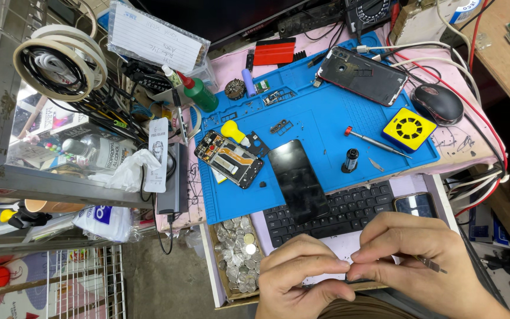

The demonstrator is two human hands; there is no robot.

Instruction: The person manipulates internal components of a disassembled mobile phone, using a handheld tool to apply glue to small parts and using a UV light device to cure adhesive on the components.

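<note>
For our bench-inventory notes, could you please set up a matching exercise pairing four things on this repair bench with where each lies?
Things:
1. black screen panel
2. computer mouse
3. coins
4. green-capped bottle

Places:
A. in a box left of the keyboard
B. off the blue mat's right edge
C. at the mat's upper left corner
D. overlapping mat and keyboard

Pairs: 1-D, 2-B, 3-A, 4-C

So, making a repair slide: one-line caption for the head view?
Both hands, left hand and right hand, pinch together over a keyboard beside a blue mat.
</note>
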